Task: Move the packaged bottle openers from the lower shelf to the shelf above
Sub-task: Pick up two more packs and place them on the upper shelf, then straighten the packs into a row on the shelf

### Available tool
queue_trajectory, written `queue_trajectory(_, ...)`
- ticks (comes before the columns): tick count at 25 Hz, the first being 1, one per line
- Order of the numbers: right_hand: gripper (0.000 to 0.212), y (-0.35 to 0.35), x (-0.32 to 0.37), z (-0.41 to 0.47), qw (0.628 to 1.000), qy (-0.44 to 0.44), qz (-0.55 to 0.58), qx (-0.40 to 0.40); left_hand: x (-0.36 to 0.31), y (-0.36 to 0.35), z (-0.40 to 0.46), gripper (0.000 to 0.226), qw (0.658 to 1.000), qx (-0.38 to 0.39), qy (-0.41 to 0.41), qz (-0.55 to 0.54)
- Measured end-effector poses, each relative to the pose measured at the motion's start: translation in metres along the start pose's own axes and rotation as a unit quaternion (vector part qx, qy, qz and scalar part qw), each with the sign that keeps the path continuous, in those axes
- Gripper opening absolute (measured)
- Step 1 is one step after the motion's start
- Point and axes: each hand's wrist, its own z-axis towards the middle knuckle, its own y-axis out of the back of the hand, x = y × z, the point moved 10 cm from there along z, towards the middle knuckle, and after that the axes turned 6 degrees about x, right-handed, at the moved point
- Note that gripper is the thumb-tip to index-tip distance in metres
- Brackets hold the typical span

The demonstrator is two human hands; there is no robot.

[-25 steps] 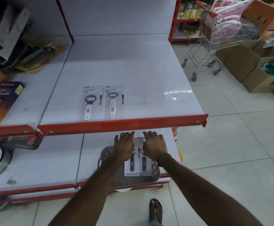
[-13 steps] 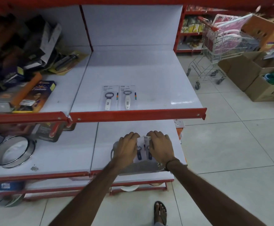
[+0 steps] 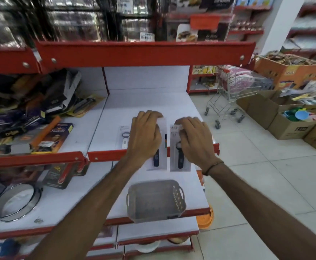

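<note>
Left hand [image 3: 146, 136], right hand [image 3: 194, 141] raised palm-down, each grip pinching packaged bottle opener [image 3: 178, 149] top.

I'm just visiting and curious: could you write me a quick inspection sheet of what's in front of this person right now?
Surface: white shelf boards with red front rails; upper one mostly bare.
Job's things: two dark-handled bottle openers on white cards, left card, right card, both lifted over the red rail; a white-handled carded opener lies on the upper shelf.
Clutter: empty grey plastic basket on the lower shelf; round metal sieve; jumbled packets to the left.
Hands: left hand and right hand each hold one card.
Cables: nothing seen.
Surroundings: wire shopping trolley, cardboard boxes, tiled floor.
</note>
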Motion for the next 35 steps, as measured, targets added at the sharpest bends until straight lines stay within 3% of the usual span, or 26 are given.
queue_trajectory(5,0.023,0.016,-0.039,0.073,0.999,-0.04,-0.016,-0.022,0.012,-0.017,0.081,0.035,0.999,0.02,0.037,0.019)
queue_trajectory(14,0.019,-0.078,-0.116,0.107,0.98,-0.145,0.012,0.133,0.085,-0.1,0.112,0.025,0.98,0.112,0.162,-0.018)
queue_trajectory(17,0.022,-0.106,-0.12,0.101,0.97,-0.145,0.006,0.197,0.102,-0.122,0.104,0.033,0.97,0.166,0.176,-0.022)
queue_trajectory(20,0.032,-0.107,-0.114,0.101,0.973,-0.127,-0.048,0.187,0.117,-0.129,0.093,0.047,0.955,0.249,0.153,0.043)
queue_trajectory(23,0.039,-0.113,-0.098,0.101,0.974,-0.094,-0.048,0.201,0.143,-0.1,0.086,0.05,0.947,0.275,0.161,0.044)
queue_trajectory(25,0.045,-0.137,-0.079,0.095,0.951,-0.076,0.034,0.298,0.165,-0.076,0.074,0.051,0.926,0.321,0.193,0.053)
queue_trajectory(27,0.062,-0.165,-0.051,0.081,0.903,-0.064,0.089,0.416,0.185,-0.057,0.054,0.056,0.883,0.397,0.219,0.122)
queue_trajectory(30,0.087,-0.193,-0.021,0.066,0.854,-0.034,0.057,0.515,0.193,-0.049,0.016,0.068,0.806,0.513,0.212,0.205)
queue_trajectory(33,0.085,-0.204,-0.008,0.06,0.847,-0.007,0.012,0.531,0.191,-0.047,-0.001,0.054,0.819,0.506,0.215,0.162)
queue_trajectory(35,0.081,-0.205,-0.005,0.061,0.856,-0.011,0.018,0.516,0.192,-0.046,-0.004,0.058,0.837,0.483,0.215,0.139)
